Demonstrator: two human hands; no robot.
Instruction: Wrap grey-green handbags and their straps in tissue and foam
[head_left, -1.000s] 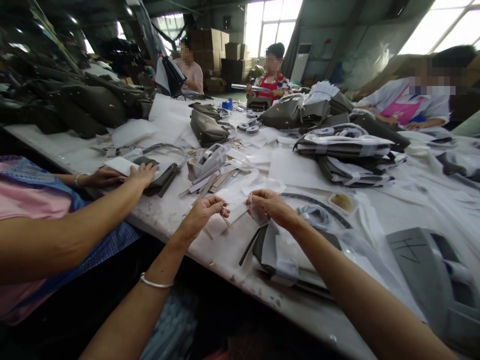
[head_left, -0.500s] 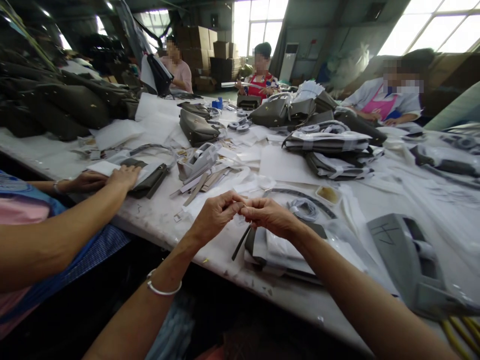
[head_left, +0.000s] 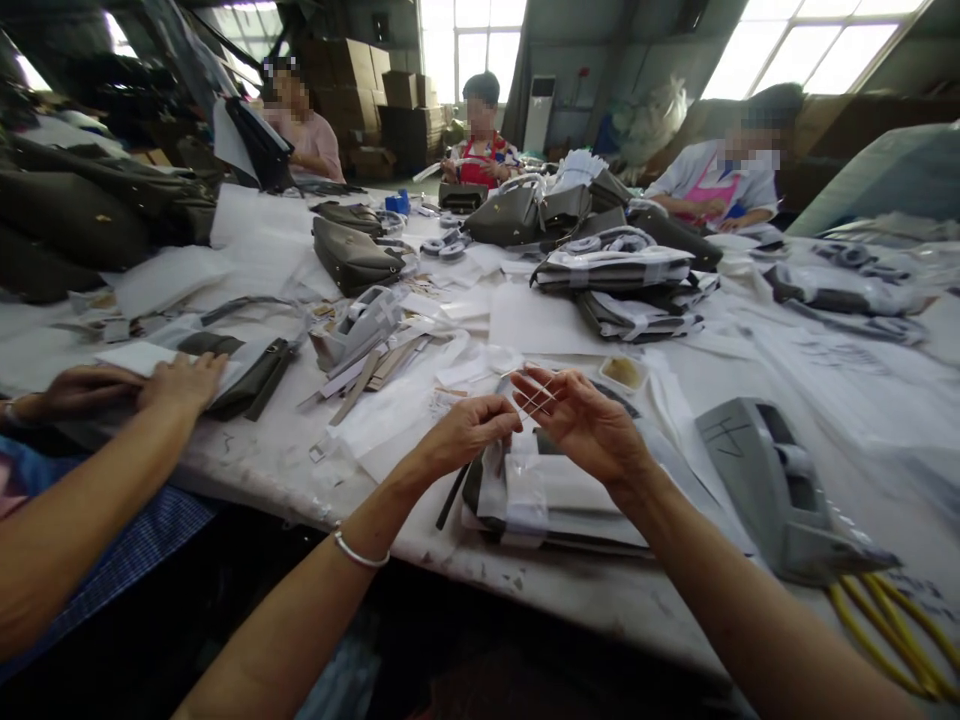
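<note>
A thin pale loop, which looks like a rubber band (head_left: 535, 404), is stretched in crossing strands between my two hands above the table. My left hand (head_left: 480, 425) is closed, pinching one end between thumb and fingertips. The fingers of my right hand (head_left: 589, 425) are partly spread, with the strands running across them and holding the other end. Beneath my hands lies a flat dark bag (head_left: 570, 490) wrapped in white sheeting and clear tape. A small dish (head_left: 622, 372) with tan contents stands just behind my right hand.
A grey tape dispenser (head_left: 757, 480) stands to the right, with yellow-handled scissors (head_left: 885, 630) near it. Stacked wrapped bags (head_left: 615, 270) lie farther back. At left, a co-worker's hands (head_left: 180, 385) press on a dark bag (head_left: 251, 375). Several people sit across the table (head_left: 360, 510).
My hands were together at the fingertips; now they are apart, the right one opened out with the pale strands stretched between them. The view has shifted to the right.
</note>
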